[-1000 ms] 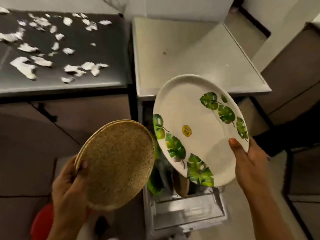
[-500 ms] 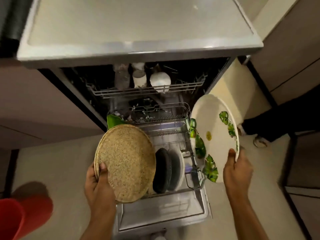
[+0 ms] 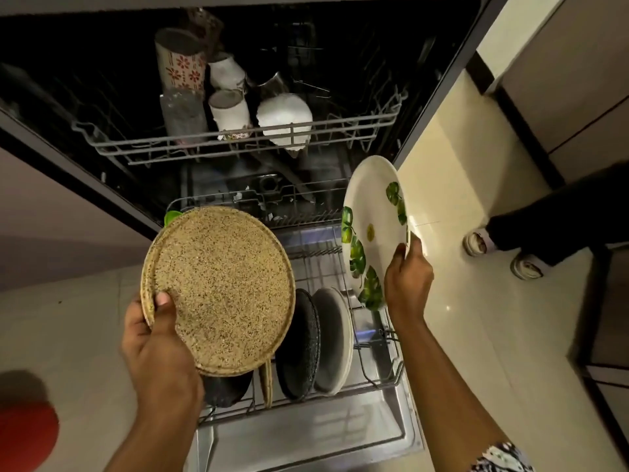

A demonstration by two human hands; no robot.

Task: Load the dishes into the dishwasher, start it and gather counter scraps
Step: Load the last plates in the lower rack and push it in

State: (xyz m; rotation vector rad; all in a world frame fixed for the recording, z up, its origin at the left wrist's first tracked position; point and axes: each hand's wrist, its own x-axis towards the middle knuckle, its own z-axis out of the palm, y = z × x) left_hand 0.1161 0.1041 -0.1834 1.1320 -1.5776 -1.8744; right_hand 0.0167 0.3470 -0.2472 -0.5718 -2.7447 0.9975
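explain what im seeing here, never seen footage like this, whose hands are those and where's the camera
There is no robot here. A person is loading a dishwasher, and one wide-angle camera worn on their head looks down at both hands. The left hand grips a speckled tan plate, with the thumb on its face. The right hand pinches the rim of a white plate with green leaves, held on edge. Below them the lower rack is pulled out, and a dark plate and a grey plate stand upright in it. The upper rack holds cups and a white bowl. At the right edge you can see another person's feet.
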